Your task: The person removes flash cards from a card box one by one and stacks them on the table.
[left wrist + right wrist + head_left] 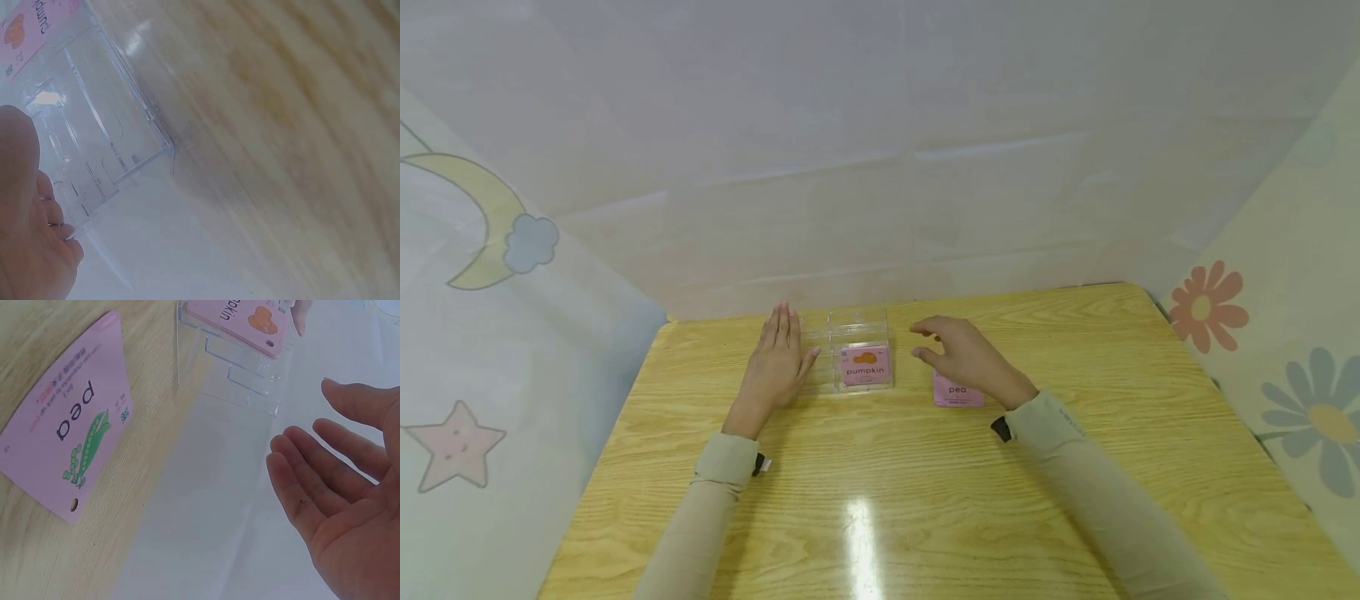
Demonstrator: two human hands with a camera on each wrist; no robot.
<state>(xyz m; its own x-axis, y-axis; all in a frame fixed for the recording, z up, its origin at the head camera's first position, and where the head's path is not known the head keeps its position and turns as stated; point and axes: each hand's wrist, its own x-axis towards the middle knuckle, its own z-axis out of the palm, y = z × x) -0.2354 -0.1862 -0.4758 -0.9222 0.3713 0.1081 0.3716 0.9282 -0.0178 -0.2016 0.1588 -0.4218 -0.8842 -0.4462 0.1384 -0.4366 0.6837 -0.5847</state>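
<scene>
A clear plastic card holder (pixel 859 318) with stepped compartments stands near the table's back edge. In its front right compartment sits a pink card (pixel 865 365) with a pumpkin picture and the word "pumpkin". My left hand (pixel 777 364) lies along the holder's left side, fingers straight; whether it touches is hard to tell. To the right, my right hand (pixel 966 354) hovers with loosely bent fingers and nothing between them. Below it a pink "pea" card (pixel 78 422) lies on the table, slightly bowed, partly hidden by the hand in the head view.
The wood-grain table (pixel 775 517) meets a pale wall covering (pixel 880 192) just behind the holder. Side panels carry a moon and star on the left and flowers (pixel 1210 307) on the right.
</scene>
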